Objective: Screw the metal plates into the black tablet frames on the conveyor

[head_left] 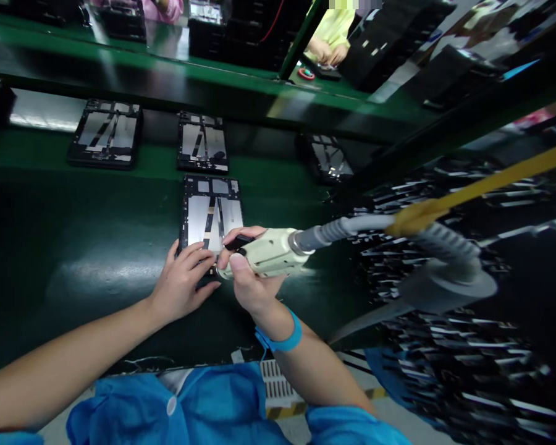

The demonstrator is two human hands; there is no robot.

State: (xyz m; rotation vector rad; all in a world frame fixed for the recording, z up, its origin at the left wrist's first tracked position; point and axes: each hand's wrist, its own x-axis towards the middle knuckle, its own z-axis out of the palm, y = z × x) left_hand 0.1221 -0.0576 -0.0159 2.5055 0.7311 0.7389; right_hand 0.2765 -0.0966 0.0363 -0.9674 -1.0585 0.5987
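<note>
My right hand (249, 275) is wrapped around a cream-coloured electric screwdriver (271, 252), its tip pointing down at the near edge of an open tablet chassis (212, 213) on the green belt (83, 247). My left hand (183, 281) rests on the chassis's near left corner with fingers curled, pressing it down. A grey coiled hose (352, 227) and a yellow strap (491, 182) run from the screwdriver up to the right. A blue wrist strap (282, 340) circles my right wrist.
Three more open chassis (106, 133) (202, 142) (327, 157) lie farther back on the belt. Black trays (445, 296) are stacked at the right. Across the line, another person's hands (327, 54) work at a bench, with dark trays (241, 28) beside them.
</note>
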